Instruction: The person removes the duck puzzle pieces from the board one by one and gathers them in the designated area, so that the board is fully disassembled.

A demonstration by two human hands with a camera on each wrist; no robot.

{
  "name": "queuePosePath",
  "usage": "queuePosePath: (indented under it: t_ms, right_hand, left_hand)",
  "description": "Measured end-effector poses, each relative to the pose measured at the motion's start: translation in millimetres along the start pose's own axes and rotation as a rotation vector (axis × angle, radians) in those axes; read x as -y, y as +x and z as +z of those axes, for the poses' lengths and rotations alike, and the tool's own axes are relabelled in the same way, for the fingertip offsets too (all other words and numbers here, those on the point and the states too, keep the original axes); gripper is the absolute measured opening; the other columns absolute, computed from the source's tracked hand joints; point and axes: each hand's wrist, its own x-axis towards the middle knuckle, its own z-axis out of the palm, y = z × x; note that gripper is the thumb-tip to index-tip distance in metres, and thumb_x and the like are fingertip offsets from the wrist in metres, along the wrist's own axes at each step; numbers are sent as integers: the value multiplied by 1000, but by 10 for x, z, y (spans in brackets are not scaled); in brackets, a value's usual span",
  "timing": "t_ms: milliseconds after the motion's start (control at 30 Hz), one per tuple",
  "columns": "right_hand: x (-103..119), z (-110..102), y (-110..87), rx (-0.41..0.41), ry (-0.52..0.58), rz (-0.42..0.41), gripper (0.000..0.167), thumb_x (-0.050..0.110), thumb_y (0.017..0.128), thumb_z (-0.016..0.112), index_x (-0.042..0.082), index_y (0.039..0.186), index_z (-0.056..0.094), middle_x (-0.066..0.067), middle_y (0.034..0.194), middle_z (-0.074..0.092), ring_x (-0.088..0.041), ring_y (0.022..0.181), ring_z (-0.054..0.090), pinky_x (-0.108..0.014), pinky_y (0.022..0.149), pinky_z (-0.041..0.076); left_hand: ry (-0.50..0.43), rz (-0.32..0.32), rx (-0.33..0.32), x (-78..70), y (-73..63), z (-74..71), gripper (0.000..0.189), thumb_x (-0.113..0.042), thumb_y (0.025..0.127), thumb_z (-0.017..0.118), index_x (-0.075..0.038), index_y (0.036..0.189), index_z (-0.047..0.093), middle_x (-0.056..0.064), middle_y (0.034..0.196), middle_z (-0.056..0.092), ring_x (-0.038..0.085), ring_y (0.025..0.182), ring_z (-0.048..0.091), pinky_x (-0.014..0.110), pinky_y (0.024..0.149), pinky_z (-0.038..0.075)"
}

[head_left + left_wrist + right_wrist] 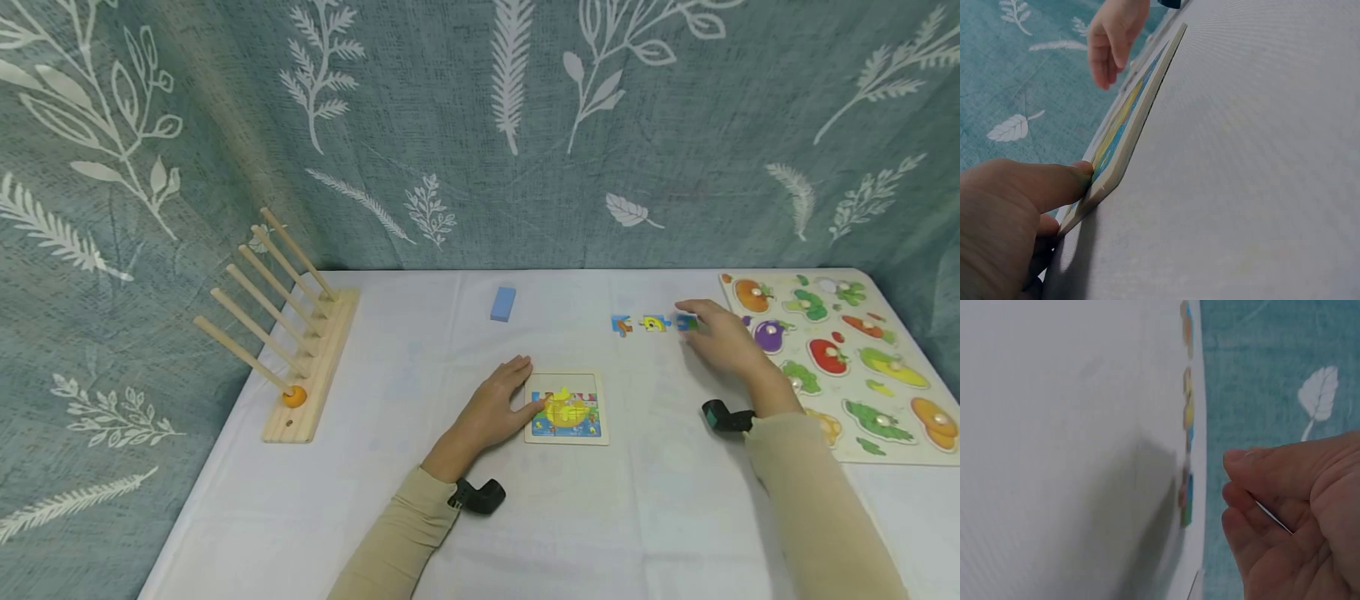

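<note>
A small wooden jigsaw tray [604,433] lies on the white table, its lower part filled with pieces of a yellow and blue picture. My left hand [491,408] rests along its left edge with fingers fairly straight, the thumb [1063,181] pressing on top. To the right, my right hand [723,337] hovers by a blue-green jigsaw piece [685,322]. In the right wrist view a gap shows between the bent fingers [1244,540] and that piece. Left of it lie a yellow and blue piece [654,323] and a blue and orange piece [622,324].
A vegetable knob-puzzle board [847,392] lies at the right, partly under the right forearm. At the left stands a wooden peg rack [330,350] with tall dowels and an orange bead [294,397]. A blue block [503,304] lies near the back edge, before the curtain [450,125].
</note>
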Motion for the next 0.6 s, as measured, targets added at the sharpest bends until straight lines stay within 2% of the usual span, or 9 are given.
queuePosePath:
  t_ms: [133, 333, 600]
  right_hand:
    - [137, 98, -50, -23, 8, -67, 45, 0, 92, 52, -7, 135, 43, -31, 138, 41, -50, 125, 39, -62, 106, 32]
    - [369, 326, -142, -10, 37, -175, 46, -1, 91, 57, -5, 135, 46, -28, 137, 46, -47, 124, 43, -59, 105, 36]
    - [751, 640, -234, 72, 69, -293, 42, 7, 91, 61, -3, 131, 51, -20, 132, 53, -37, 120, 52, -51, 101, 46]
  left_hand:
    - [-1, -2, 5, -2, -1, -5, 67, -37, 91, 62, 2, 141, 42, 13, 149, 39, 27, 141, 32, 40, 118, 27]
    - [-13, -1, 20, 7, 0, -12, 67, -37, 90, 63, 2, 141, 41, 12, 150, 38, 27, 141, 30, 41, 118, 27]
    - [-20, 46, 59, 23, -40, -45, 69, -35, 89, 65, 0, 143, 40, 13, 151, 35, 28, 142, 29, 43, 118, 26]
